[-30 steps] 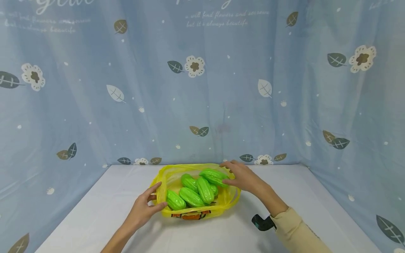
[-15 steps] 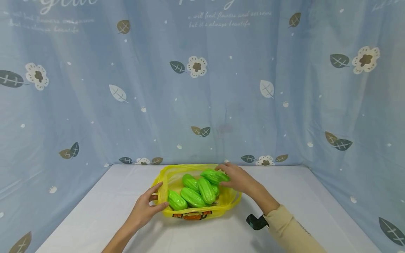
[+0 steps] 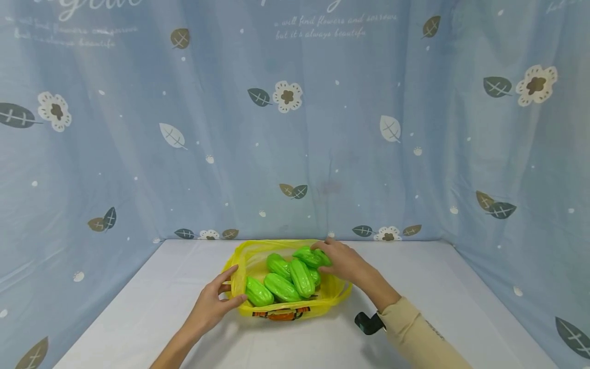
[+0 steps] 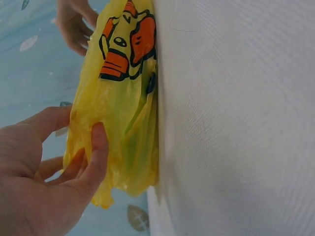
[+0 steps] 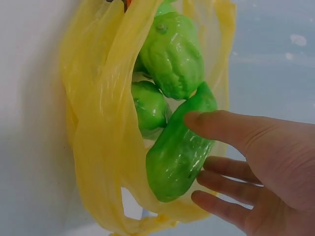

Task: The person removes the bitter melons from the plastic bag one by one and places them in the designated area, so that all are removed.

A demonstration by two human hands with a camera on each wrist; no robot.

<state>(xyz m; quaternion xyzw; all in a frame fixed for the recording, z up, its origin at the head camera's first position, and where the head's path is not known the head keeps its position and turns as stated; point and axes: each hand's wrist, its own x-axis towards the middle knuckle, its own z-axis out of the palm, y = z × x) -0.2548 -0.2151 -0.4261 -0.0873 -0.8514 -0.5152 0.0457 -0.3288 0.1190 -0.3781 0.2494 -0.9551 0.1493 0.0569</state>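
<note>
A yellow plastic bag (image 3: 322, 308) with an orange and black print lies open on the white table, its mouth spread wide. Inside are several glossy green bitter melons (image 3: 282, 288), ridged and toy-like. At the bag's left side, my left hand (image 3: 207, 305) holds the plastic, thumb at the front and fingers spread along the rim; the left wrist view shows the hand (image 4: 42, 169) on the crumpled side. My right hand (image 5: 268, 164) grips the rightmost bitter melon (image 5: 179, 152), thumb on top and fingers along its far side. Part of this melon is hidden by the hand in the head view.
The white table (image 3: 133, 318) extends to both sides and in front of the bag. A blue curtain (image 3: 295, 143) with printed leaves and flowers hangs behind and on both sides. A black device (image 3: 367, 324) sits at my right wrist by the beige sleeve.
My right hand has moved slightly left and inward over the bag, and the melon in it has turned and shifted a little. The left hand stays on the bag.
</note>
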